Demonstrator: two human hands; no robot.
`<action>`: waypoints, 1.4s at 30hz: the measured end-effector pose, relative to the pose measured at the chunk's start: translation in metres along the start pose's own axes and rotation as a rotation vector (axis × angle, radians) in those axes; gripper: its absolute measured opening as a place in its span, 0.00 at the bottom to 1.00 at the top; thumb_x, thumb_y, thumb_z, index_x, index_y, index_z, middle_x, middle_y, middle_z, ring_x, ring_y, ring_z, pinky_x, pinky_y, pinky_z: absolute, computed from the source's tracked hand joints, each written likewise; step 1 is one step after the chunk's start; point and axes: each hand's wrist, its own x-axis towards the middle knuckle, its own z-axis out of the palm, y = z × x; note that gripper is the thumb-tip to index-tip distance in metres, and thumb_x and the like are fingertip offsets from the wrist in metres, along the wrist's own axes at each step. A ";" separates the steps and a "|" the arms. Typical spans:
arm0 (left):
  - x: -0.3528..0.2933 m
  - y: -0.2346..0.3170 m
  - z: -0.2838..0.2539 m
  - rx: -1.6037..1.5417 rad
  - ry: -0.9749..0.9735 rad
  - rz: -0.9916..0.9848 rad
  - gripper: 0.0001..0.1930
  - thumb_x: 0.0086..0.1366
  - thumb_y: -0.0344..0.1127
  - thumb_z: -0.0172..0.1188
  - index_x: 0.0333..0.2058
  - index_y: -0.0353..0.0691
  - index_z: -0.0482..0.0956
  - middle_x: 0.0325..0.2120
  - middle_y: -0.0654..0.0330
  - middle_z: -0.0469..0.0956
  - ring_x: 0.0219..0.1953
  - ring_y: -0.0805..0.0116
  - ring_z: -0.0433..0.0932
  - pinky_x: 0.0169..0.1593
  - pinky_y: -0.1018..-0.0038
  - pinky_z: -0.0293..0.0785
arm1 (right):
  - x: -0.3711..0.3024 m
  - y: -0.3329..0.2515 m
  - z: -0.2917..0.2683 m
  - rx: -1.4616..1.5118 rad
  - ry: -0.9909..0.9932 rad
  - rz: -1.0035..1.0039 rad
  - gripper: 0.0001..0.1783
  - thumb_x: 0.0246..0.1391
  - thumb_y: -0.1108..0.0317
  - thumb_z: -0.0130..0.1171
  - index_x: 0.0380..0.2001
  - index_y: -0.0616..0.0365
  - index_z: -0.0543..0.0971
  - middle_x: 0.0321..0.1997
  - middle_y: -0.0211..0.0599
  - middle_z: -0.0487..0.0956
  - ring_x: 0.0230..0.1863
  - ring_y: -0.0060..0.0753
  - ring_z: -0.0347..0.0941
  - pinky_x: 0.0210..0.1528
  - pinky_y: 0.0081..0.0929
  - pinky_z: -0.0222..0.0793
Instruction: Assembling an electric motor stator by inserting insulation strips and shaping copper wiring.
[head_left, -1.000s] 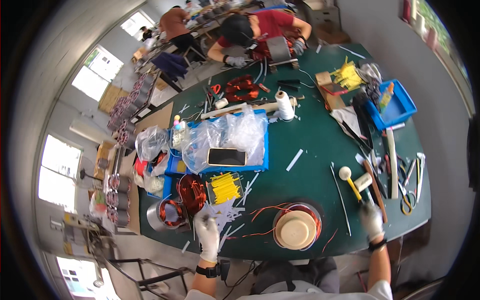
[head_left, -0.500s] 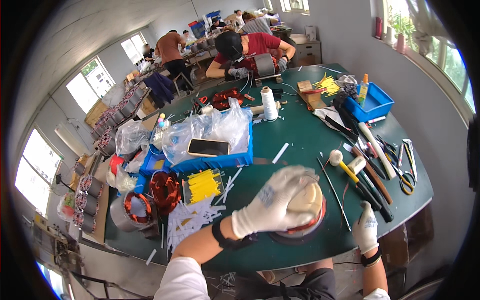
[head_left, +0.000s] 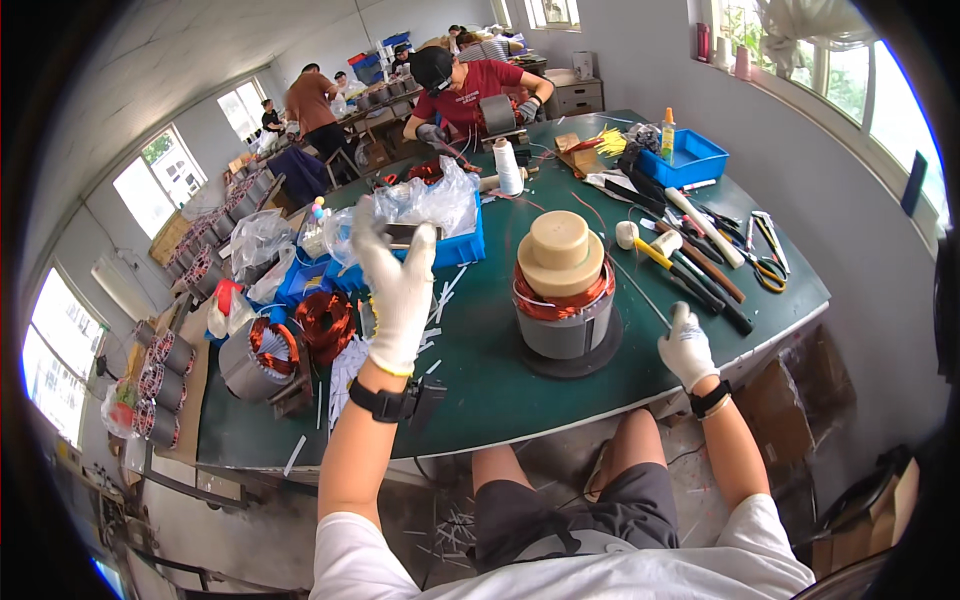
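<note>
From the head camera, my left hand (head_left: 398, 285) is raised above the green table (head_left: 480, 385), gloved in white, fingers spread wide and pointing away from me. It holds nothing. Just beyond its fingertips is a blue tray (head_left: 462, 247) with clear plastic bags (head_left: 425, 200) heaped in it, and a flat dark rectangular object lies on the tray close to my fingers; I cannot tell whether they touch it. A black band wraps my left wrist.

My right hand (head_left: 685, 345), also in a white glove, rests at the near right edge of the table, fingers loosely curled downward. It seems to lie on a thin rod (head_left: 640, 290) that runs from it toward the far left, though I cannot tell whether it actually grips it.

Between my hands stands the stator (head_left: 563, 315), a grey metal cylinder upright on a dark round base, with copper winding showing at its top and a tan stepped former (head_left: 560, 250) seated on it. Neither hand touches it.

To the left lies another stator (head_left: 258, 360) on its side beside a loose copper coil (head_left: 325, 320). To the right, hand tools (head_left: 700, 265) are laid out, and farther off sits a second blue tray (head_left: 695, 155). Across the table, a person in a red shirt (head_left: 470, 85) works.
</note>
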 end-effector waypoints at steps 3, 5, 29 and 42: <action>-0.008 0.032 0.010 0.496 0.054 0.741 0.24 0.59 0.26 0.62 0.55 0.34 0.70 0.45 0.51 0.74 0.46 0.56 0.75 0.52 0.62 0.73 | -0.004 -0.009 -0.035 0.493 0.410 -0.161 0.12 0.49 0.81 0.60 0.39 0.62 0.76 0.31 0.42 0.76 0.31 0.35 0.74 0.37 0.27 0.72; -0.009 0.040 0.027 0.504 -0.383 0.849 0.16 0.58 0.27 0.62 0.47 0.38 0.78 0.44 0.53 0.78 0.49 0.57 0.77 0.58 0.65 0.69 | -0.003 -0.023 -0.069 0.723 0.489 -0.141 0.08 0.56 0.80 0.59 0.40 0.62 0.76 0.31 0.31 0.76 0.32 0.20 0.72 0.36 0.20 0.69; 0.039 -0.066 0.131 0.671 -1.116 0.248 0.17 0.66 0.48 0.58 0.41 0.39 0.79 0.37 0.57 0.79 0.43 0.62 0.78 0.51 0.68 0.72 | -0.130 -0.058 -0.124 0.996 0.444 -0.524 0.13 0.60 0.81 0.59 0.40 0.59 0.65 0.42 0.58 0.82 0.37 0.34 0.81 0.38 0.28 0.79; 0.005 -0.051 0.150 1.222 -0.634 0.346 0.23 0.63 0.58 0.55 0.48 0.48 0.79 0.42 0.49 0.80 0.47 0.48 0.79 0.53 0.56 0.74 | -0.142 -0.045 -0.082 0.863 0.331 -0.800 0.10 0.52 0.87 0.59 0.35 0.64 0.73 0.43 0.60 0.81 0.43 0.63 0.80 0.47 0.51 0.78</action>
